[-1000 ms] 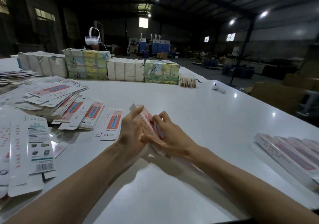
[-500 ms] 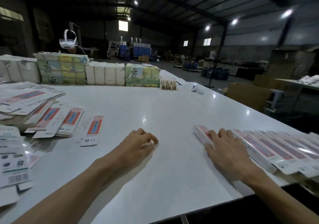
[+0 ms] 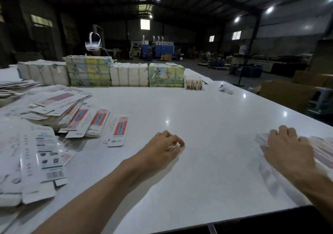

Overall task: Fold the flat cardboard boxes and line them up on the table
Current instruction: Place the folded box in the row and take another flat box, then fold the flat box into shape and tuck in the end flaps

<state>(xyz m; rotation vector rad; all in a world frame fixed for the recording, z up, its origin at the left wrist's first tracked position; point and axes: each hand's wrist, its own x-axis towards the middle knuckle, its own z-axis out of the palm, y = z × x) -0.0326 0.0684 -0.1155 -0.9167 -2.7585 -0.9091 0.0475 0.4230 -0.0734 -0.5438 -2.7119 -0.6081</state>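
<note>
My right hand (image 3: 286, 149) lies flat, fingers straight, on the leftmost folded box (image 3: 261, 140) of a row of folded pink-and-white boxes (image 3: 322, 151) at the table's right edge; this part is blurred. Near the table's middle my left hand (image 3: 162, 147) rests on the white table (image 3: 198, 118) with loosely curled fingers and holds nothing. A pile of flat boxes (image 3: 54, 107) lies at the left. A few single flat ones (image 3: 119, 129) lie beside it, and larger flat sheets (image 3: 41, 158) lie nearer me.
Wrapped bundles (image 3: 126, 73) stand in a line along the table's far edge, with a white headset (image 3: 92, 44) behind them. A small white object (image 3: 226, 89) lies at the far right. The table's front edge runs close under my right forearm. A brown carton (image 3: 284, 95) stands on the floor beyond.
A second ago both hands held a box at the table's middle. My right hand carried it right and laid it at the row's left end; my left hand dropped to the table.
</note>
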